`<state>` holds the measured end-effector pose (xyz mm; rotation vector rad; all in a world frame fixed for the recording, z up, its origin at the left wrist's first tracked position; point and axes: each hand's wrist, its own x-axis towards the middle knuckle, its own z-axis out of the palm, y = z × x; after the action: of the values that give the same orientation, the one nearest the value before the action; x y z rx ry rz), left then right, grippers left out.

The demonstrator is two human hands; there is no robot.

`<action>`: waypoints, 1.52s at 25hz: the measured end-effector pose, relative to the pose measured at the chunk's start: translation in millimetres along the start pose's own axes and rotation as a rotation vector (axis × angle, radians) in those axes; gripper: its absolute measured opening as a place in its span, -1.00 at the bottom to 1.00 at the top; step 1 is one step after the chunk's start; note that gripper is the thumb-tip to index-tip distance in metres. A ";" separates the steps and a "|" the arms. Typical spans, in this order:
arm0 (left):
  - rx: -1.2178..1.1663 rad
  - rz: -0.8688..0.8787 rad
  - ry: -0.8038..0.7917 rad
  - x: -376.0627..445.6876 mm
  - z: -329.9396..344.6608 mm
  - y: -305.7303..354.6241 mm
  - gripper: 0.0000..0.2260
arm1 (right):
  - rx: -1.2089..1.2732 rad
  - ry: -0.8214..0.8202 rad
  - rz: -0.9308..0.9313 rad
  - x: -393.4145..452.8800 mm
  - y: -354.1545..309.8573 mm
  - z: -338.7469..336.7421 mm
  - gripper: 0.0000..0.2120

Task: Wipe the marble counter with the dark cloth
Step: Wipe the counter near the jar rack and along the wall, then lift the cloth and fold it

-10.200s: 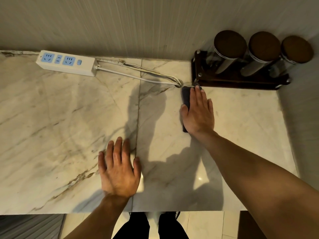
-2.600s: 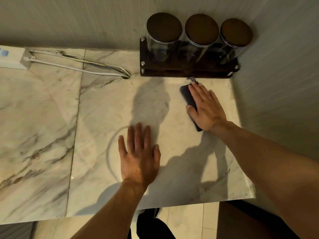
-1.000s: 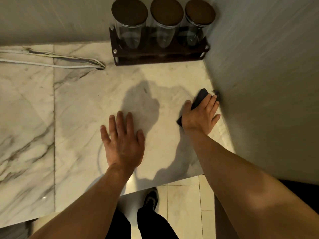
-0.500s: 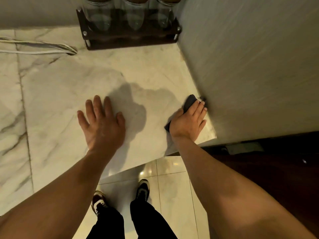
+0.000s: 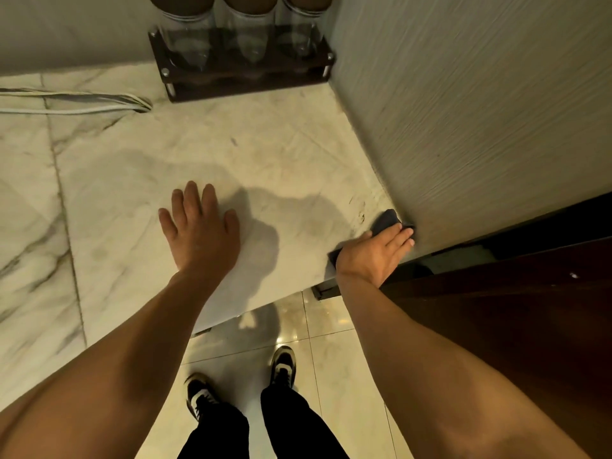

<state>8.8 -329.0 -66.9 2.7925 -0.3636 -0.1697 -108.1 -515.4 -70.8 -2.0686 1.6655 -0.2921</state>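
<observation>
Dark cloth (image 5: 385, 220) lies flat on the counter (image 5: 231, 154) at its near right corner, touching the right wall (image 5: 480, 111) with its far end. Its long axis runs diagonally, from the near-left end at the counter edge to the far-right end at the wall. Most of the cloth is hidden under the right hand (image 5: 374, 251); only the far tip and a small near corner show.

This hand lies on top of the cloth with the fingers stretched out and together, pressing it down, not closed around it. The fingertips almost touch the wall. The left hand (image 5: 200, 228) is spread open, palm down on the bare marble, well to the left of the cloth, and holds nothing; I think it only supports the body.

So the cloth is directly under the right hand, and the left hand is well apart from it. With the wall on the right and the counter edge on the near side, I judge the only free directions for the next stroke are left and far, back over the marble.

At the far side stands a rack (image 5: 245, 81) with three jars (image 5: 246, 34), and a cable (image 5: 76, 106) lies far left.
</observation>
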 end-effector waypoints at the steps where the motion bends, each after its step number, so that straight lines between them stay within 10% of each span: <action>1: -0.019 0.006 -0.008 -0.5 -2.6 -1.7 -0.55 | 0.068 0.013 0.042 -2.5 1.7 -0.6 -0.45; 7: -0.145 0.073 -0.012 -29.8 -18.3 -1.0 -0.57 | 0.778 -0.004 0.566 -24.6 14.8 -14.8 -0.54; 15: -0.547 0.157 -0.116 -104.0 -37.8 22.7 -0.55 | 1.523 -0.792 0.958 -89.9 67.7 -63.8 -0.56; 27: -0.927 -0.224 -0.925 -85.6 -94.0 7.3 -0.73 | 1.538 -1.505 0.877 -148.9 38.5 -81.7 -0.18; 38: -1.190 -0.482 -0.505 -102.8 -134.8 -87.8 -0.88 | 1.246 -1.477 0.587 -175.0 0.0 -56.8 -0.41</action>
<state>-48.7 -181.0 39.1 1.5675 0.2637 -0.8722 -175.5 -359.6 0.0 -0.4024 0.6336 0.3090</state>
